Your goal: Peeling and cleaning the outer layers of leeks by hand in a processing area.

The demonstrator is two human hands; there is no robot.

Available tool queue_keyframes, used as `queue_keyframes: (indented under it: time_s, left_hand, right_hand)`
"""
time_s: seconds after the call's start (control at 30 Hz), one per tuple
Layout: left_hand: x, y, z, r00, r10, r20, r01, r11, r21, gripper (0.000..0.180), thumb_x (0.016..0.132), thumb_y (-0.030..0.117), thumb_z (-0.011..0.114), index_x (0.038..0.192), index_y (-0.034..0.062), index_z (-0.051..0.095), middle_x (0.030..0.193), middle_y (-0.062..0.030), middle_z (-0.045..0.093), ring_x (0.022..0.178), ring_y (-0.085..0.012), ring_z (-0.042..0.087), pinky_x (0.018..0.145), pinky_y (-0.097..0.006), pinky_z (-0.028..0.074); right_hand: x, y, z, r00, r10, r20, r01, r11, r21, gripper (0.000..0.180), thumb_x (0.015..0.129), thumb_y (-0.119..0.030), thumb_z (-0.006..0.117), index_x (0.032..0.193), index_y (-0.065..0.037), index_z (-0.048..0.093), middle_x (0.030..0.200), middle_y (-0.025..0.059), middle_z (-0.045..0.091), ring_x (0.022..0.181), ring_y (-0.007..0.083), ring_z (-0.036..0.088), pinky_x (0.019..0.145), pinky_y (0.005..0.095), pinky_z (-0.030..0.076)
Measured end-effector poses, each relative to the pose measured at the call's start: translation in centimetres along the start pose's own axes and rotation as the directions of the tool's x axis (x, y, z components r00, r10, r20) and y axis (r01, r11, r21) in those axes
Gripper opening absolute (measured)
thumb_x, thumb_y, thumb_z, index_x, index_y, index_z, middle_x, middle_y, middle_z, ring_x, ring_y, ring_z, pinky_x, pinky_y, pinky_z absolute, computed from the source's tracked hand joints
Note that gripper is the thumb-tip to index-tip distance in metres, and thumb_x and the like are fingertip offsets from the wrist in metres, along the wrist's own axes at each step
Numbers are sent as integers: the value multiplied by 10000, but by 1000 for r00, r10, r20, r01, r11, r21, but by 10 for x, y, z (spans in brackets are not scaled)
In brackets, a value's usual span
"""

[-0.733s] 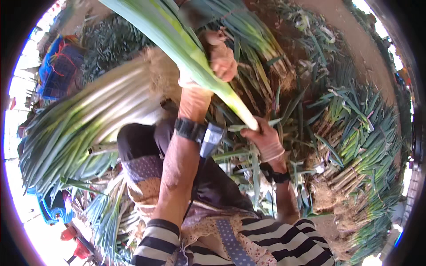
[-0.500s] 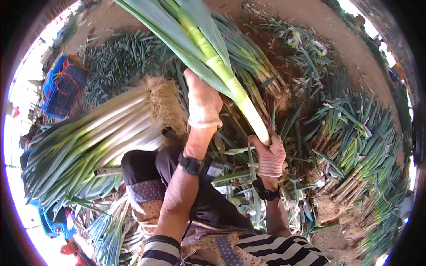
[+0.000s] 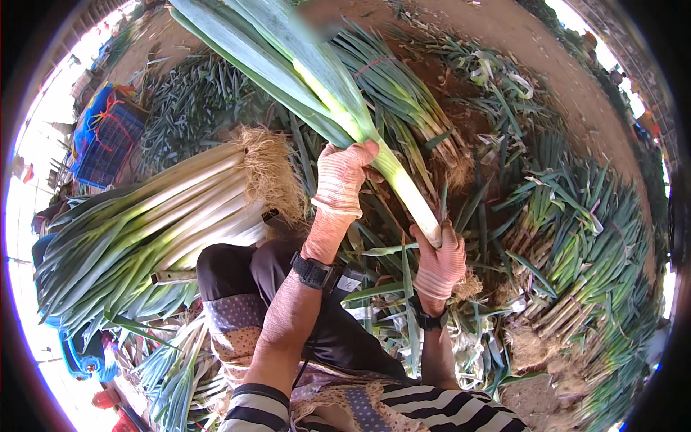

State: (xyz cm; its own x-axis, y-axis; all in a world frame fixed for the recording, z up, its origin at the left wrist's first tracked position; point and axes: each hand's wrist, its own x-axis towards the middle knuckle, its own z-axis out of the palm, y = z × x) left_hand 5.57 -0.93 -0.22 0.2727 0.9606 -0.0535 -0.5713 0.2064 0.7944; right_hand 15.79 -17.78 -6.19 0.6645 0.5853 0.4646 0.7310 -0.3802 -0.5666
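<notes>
A large leek (image 3: 398,176) with a white shaft and broad green leaves slants across the middle, its leaves toward the far left. My left hand (image 3: 341,177), in a pale striped glove, is closed round the shaft just below where the leaves spread. At the root end, my right hand (image 3: 440,261), gloved alike, grips the white base; pale roots show beside its wrist. Left of my knees lies a big pile of leeks (image 3: 194,189), their bushy roots pointing toward the middle.
Tied bundles of thinner leeks (image 3: 425,108) lie ahead, with more bundles (image 3: 576,252) along the right. Loose leaf trimmings (image 3: 389,317) cover the ground near my legs. A blue crate (image 3: 108,144) stands at the far left. Bare earth (image 3: 497,21) shows at the back.
My left hand, earlier beside the leek with its thumb pointing up, now wraps round the shaft. The leaves have shifted slightly left; my right hand stays at the root end.
</notes>
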Motion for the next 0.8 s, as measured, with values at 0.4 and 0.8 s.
queue_keyframes:
  time_s: [0.4,0.8]
  left_hand:
    - [-11,-6,-8,806,-471,359,454,881,136,152,856,103,610,952,-15,604,781,-115,639,578,-167,615,542,-294,552]
    - [14,-47,0,919,-362,155,388,901,-195,271,872,317,590,931,52,591,759,-135,619,691,-258,628,622,-388,531]
  right_hand:
    - [6,10,-44,473,118,873,-849,327,415,357,724,-141,783,1001,33,638,800,29,628,647,76,549,571,228,445]
    - [-2,-13,-44,544,277,792,-784,504,362,448,721,-184,790,1060,44,607,784,17,613,637,65,525,563,223,436]
